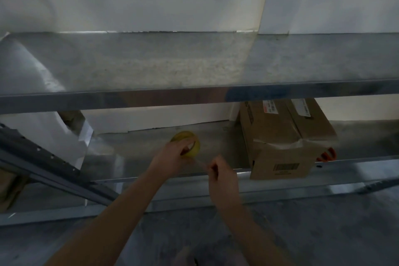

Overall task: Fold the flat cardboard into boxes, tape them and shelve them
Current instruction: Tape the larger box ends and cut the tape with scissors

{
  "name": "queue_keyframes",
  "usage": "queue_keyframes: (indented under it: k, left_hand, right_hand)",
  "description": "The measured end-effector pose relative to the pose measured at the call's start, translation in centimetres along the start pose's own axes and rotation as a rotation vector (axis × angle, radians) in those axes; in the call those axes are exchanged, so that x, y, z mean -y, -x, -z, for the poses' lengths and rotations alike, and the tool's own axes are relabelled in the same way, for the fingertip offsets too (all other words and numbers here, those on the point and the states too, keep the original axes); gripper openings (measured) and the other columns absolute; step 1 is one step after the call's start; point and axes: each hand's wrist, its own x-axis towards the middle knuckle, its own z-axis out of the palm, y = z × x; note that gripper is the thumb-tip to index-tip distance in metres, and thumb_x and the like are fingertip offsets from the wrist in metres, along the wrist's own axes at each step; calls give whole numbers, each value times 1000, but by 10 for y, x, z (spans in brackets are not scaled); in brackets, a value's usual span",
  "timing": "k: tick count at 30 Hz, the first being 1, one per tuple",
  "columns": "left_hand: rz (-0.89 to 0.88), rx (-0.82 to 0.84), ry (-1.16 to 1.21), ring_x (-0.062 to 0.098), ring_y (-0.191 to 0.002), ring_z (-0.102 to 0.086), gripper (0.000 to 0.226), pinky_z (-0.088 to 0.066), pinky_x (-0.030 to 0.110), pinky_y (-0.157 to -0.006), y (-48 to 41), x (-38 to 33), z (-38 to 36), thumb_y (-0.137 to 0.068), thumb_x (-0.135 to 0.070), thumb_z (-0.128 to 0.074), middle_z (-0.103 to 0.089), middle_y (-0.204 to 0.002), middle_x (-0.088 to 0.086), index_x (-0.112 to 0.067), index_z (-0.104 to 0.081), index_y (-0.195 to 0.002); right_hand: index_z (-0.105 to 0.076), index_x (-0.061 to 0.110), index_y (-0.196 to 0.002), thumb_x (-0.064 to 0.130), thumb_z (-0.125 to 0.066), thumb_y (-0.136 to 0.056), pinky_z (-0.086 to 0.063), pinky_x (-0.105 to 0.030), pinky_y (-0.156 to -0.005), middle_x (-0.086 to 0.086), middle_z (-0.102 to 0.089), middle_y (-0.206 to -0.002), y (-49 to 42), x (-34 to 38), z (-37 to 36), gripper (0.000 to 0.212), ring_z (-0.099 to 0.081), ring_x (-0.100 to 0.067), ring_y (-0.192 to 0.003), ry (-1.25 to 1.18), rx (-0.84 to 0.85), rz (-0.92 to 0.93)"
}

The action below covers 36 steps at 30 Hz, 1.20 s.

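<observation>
A yellowish roll of clear tape (190, 143) is held above the lower metal shelf (138, 157), with my left hand (172, 155) wrapped around it. A thin strip of tape runs from the roll to my right hand (220, 171), whose fingers are pinched on the strip's free end. To the right on the same shelf stands a taped brown cardboard box (282, 142) with a barcode on its front and labels on top. Both hands are left of the box and apart from it.
An upper metal shelf (194, 65) spans the view above the hands, bare on top. A white bubble-wrap roll (36, 101) leans at the left beside a slanted grey upright (43, 164). Orange scissor handles (328, 155) poke out behind the box. Grey floor lies below.
</observation>
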Motion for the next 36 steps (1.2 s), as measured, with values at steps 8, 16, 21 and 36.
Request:
queue_keyframes:
  k: [8,16,21,36]
  left_hand:
    - [1,203,-291,25,-126,-47,60,-40,32,-103,-9,31,-63,-94,-8,-53,-47,-141,10,-21,-33,-149]
    - [-81,-2,-373,44,-123,-49,55,-43,57,-100,6,50,-91,-78,-31,-78,-53,-135,17,-22,-61,-130]
    - [-93,90,-551,43,-138,-33,62,-24,61,-109,15,45,-83,-88,-59,-38,-48,-144,9,-27,-52,-139]
    - [-295,-206,-78,19,-138,-37,50,-24,37,-116,28,-154,-88,-99,-36,-40,-43,-148,2,-13,-41,-144]
  right_hand:
    - [-58,12,-94,18,-54,-97,-46,-33,-75,-9,-66,-95,-41,-39,-32,8,-60,-28,-92,-13,137,-495]
    - [-59,18,-100,25,-56,-91,-43,-30,-71,-5,-52,-118,-44,-78,-49,12,-53,-26,-103,450,125,-283]
    - [-42,20,-130,33,-59,-92,-48,-40,-89,-5,-47,-130,-36,-78,-48,43,-45,-26,-119,455,96,-250]
    - [-66,12,-119,28,-49,-90,-45,-48,-100,-10,-60,-127,27,-80,181,38,-51,-34,-126,518,-324,267]
